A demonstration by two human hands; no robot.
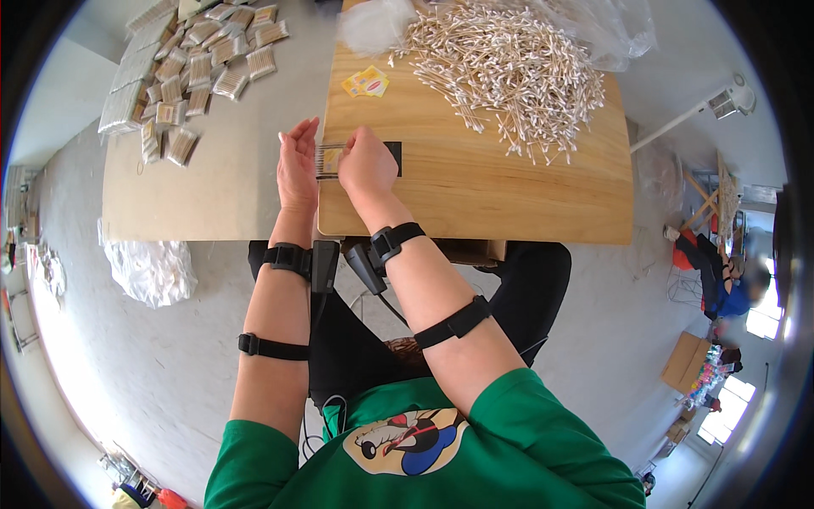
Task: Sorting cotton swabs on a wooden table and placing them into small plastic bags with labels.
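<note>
Seen from the head camera, a row of swabs with a yellow card [331, 159] lies between two hands at the left edge of a wooden worktop [492, 199]. The left hand [297, 172] stands beside it, fingers extended and apparently empty; the right hand [368, 163] curls over a dark flat piece [395, 158], its exact grip hidden. Filled packets [199, 72] on the pale worktop [203, 187] suggest much is done, while a large heap of loose swabs [526, 81] and spare yellow cards [366, 82] apparently remain.
</note>
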